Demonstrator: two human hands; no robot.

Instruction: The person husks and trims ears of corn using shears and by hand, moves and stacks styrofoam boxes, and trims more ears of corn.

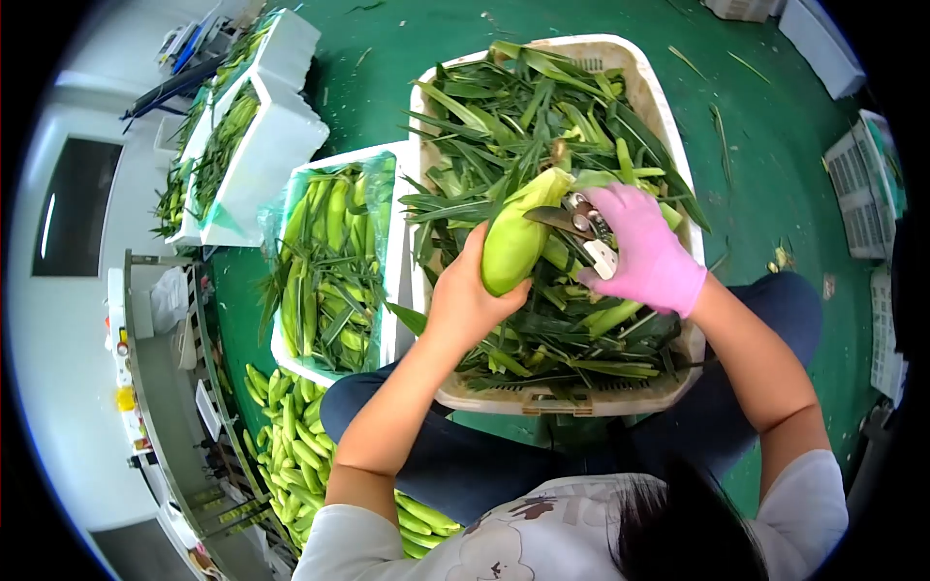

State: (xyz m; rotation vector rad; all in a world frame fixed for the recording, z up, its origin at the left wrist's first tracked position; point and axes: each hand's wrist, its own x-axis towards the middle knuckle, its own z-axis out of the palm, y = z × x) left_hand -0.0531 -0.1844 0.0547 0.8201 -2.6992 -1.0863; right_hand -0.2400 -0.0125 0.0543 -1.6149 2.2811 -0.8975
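My bare left hand [472, 298] is closed around the lower end of a green ear of corn [513, 242], which is still in its husk and tilts up to the right. In a pink glove, my right hand [644, 252] grips a pair of pruning shears [585, 221]. Their dark blade lies against the upper right side of the ear, near its pale end. Below both hands stands a white plastic basket [668, 116], heaped with cut corn leaves and husk pieces [523, 116]. My fingers partly cover the shears' handles.
Left of the basket is a white foam box [395, 281] of husked-in corn and leaves. A pile of corn ears [295, 436] lies by my left leg. More foam boxes [276, 126] stand at upper left, beside a metal shelf [165, 387]. Crates [862, 184] line the right.
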